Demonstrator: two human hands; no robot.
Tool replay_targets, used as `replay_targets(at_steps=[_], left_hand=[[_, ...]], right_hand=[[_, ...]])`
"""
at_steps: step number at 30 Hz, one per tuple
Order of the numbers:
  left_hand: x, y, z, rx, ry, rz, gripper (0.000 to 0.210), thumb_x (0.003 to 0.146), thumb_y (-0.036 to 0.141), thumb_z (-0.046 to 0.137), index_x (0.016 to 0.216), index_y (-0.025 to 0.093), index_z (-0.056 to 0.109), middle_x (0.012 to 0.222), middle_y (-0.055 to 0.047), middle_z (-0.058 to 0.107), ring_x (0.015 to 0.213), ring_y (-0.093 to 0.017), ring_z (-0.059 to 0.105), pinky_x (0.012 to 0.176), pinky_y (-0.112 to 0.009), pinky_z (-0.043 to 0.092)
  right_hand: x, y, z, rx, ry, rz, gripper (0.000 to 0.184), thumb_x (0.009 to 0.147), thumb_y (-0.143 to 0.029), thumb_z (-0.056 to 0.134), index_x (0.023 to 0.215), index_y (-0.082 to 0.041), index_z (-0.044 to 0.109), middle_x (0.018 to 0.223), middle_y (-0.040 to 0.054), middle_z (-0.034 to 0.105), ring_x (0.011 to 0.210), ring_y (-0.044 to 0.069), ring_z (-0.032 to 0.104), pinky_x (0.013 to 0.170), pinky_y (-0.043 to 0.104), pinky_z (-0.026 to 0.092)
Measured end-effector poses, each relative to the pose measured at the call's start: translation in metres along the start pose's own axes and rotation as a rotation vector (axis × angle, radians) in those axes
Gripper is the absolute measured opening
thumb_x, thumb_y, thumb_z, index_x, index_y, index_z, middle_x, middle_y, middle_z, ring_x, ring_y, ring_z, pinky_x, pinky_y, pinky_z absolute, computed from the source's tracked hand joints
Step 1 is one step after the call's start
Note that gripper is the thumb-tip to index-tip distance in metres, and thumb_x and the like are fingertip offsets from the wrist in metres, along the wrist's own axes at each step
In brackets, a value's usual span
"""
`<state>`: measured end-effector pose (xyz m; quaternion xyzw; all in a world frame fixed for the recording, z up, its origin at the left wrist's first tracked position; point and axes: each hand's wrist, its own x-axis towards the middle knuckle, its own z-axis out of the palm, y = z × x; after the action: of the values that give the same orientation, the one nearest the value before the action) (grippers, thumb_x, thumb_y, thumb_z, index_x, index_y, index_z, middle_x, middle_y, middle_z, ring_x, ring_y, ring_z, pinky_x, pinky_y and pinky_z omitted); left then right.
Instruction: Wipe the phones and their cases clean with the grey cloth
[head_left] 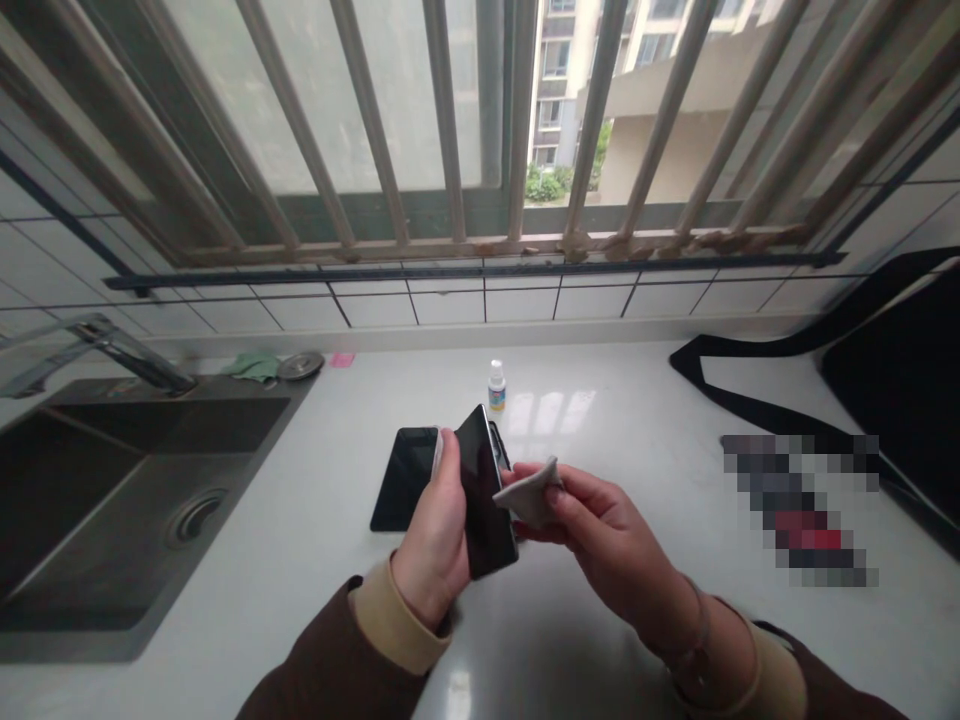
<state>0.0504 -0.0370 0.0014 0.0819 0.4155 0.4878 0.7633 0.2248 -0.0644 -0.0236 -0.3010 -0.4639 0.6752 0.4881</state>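
Observation:
My left hand (pixel 442 530) is closed around a dark smartphone (pixel 486 505), tilted above the counter with its black face partly turned to me. Something white shows by the left thumb. Pinched in my right hand (pixel 600 520) is a light grey cloth (pixel 531 495), its edge at the phone's right side; whether it touches the phone I cannot tell. Behind the left hand a black tablet (pixel 405 478) lies flat, partly hidden by the hand. A dark-rimmed item sits behind the phone, mostly covered. Farther back stands a small white-capped bottle (pixel 496 388).
A sink (pixel 217 420) with a faucet (pixel 120 350) is on the left. By it lie a green cloth (pixel 255 367), a metal strainer (pixel 301 366) and a pink slip (pixel 343 360). A black bag (pixel 900 370) with a strap and a blurred-out item (pixel 799 510) are at right. Window bars rise behind.

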Motion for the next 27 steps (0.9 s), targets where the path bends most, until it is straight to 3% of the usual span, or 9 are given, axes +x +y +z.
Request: replay_targets(at_steps=[2, 4, 7, 11, 14, 16, 19, 22, 27], left_hand=[[-0.001, -0.003, -0.003, 0.020, 0.011, -0.022, 0.063, 0.100, 0.075, 0.057, 0.091, 0.014, 0.072, 0.065, -0.005, 0.068, 0.048, -0.014, 0.061, 0.048, -0.023, 0.050], [-0.002, -0.004, -0.004, -0.005, 0.025, -0.091, 0.062, 0.097, 0.074, 0.063, 0.088, 0.013, 0.071, 0.064, -0.004, 0.066, 0.049, -0.012, 0.061, 0.050, -0.021, 0.051], [-0.002, -0.004, -0.002, -0.077, 0.022, -0.170, 0.055, 0.101, 0.065, 0.064, 0.100, 0.010, 0.074, 0.077, -0.011, 0.074, 0.063, -0.017, 0.072, 0.063, -0.026, 0.061], [-0.003, -0.003, 0.003, -0.194, -0.124, -0.156, 0.042, 0.107, 0.048, 0.058, 0.120, 0.012, 0.073, 0.102, -0.016, 0.081, 0.088, -0.025, 0.080, 0.082, -0.036, 0.065], [-0.004, -0.004, 0.006, -0.162, -0.188, -0.245, 0.059, 0.106, 0.053, 0.056, 0.132, 0.001, 0.068, 0.124, -0.029, 0.077, 0.114, -0.034, 0.078, 0.100, -0.043, 0.062], [-0.006, -0.008, 0.007, -0.125, -0.198, -0.282, 0.065, 0.105, 0.055, 0.058, 0.136, -0.002, 0.067, 0.129, -0.032, 0.075, 0.120, -0.036, 0.076, 0.106, -0.043, 0.059], [-0.007, -0.018, 0.007, -0.154, -0.216, -0.247, 0.048, 0.108, 0.045, 0.060, 0.134, 0.007, 0.072, 0.124, -0.022, 0.080, 0.117, -0.030, 0.078, 0.109, -0.041, 0.058], [-0.005, -0.023, 0.006, -0.218, -0.193, -0.159, 0.038, 0.110, 0.040, 0.057, 0.125, 0.010, 0.076, 0.116, -0.016, 0.082, 0.111, -0.026, 0.079, 0.109, -0.038, 0.058], [-0.001, -0.015, 0.000, -0.228, -0.117, -0.253, 0.066, 0.106, 0.058, 0.058, 0.132, -0.001, 0.071, 0.116, -0.024, 0.080, 0.110, -0.030, 0.080, 0.107, -0.039, 0.060]], right_hand=[[-0.004, -0.005, 0.005, -0.136, -0.147, -0.057, 0.032, 0.111, -0.039, 0.061, 0.138, -0.031, 0.077, 0.135, 0.0084, 0.079, 0.119, 0.025, 0.078, 0.104, 0.044, 0.065], [-0.007, -0.008, 0.009, -0.280, -0.265, -0.119, 0.033, 0.112, -0.035, 0.059, 0.139, -0.029, 0.077, 0.128, 0.0089, 0.081, 0.119, 0.024, 0.077, 0.110, 0.046, 0.061], [-0.005, -0.006, 0.009, -0.235, -0.262, -0.100, 0.032, 0.111, -0.036, 0.061, 0.134, -0.026, 0.079, 0.123, 0.0105, 0.082, 0.116, 0.027, 0.079, 0.106, 0.048, 0.064], [0.006, -0.003, -0.005, -0.134, 0.127, -0.096, 0.032, 0.107, -0.042, 0.065, 0.124, -0.021, 0.082, 0.118, 0.0114, 0.085, 0.105, 0.027, 0.083, 0.097, 0.047, 0.069], [0.011, -0.009, -0.016, -0.427, 0.466, -0.193, 0.035, 0.109, -0.043, 0.060, 0.124, -0.020, 0.081, 0.118, 0.0103, 0.085, 0.107, 0.029, 0.082, 0.101, 0.050, 0.067], [0.011, -0.010, -0.019, -0.718, 0.524, -0.271, 0.034, 0.109, -0.039, 0.059, 0.130, -0.022, 0.079, 0.122, 0.0095, 0.084, 0.112, 0.030, 0.081, 0.104, 0.051, 0.066], [0.010, -0.005, -0.017, -1.010, 0.295, -0.441, 0.038, 0.110, -0.025, 0.054, 0.144, -0.023, 0.071, 0.140, 0.0103, 0.077, 0.129, 0.028, 0.075, 0.113, 0.049, 0.062], [0.009, 0.000, -0.009, -1.161, 0.001, -0.616, 0.047, 0.109, -0.010, 0.048, 0.152, -0.021, 0.063, 0.154, 0.0106, 0.067, 0.144, 0.023, 0.064, 0.127, 0.048, 0.048], [0.003, -0.005, 0.002, -1.186, -0.350, -0.851, 0.042, 0.108, -0.007, 0.048, 0.145, -0.018, 0.064, 0.150, 0.0073, 0.071, 0.149, 0.017, 0.058, 0.139, 0.047, 0.024]])
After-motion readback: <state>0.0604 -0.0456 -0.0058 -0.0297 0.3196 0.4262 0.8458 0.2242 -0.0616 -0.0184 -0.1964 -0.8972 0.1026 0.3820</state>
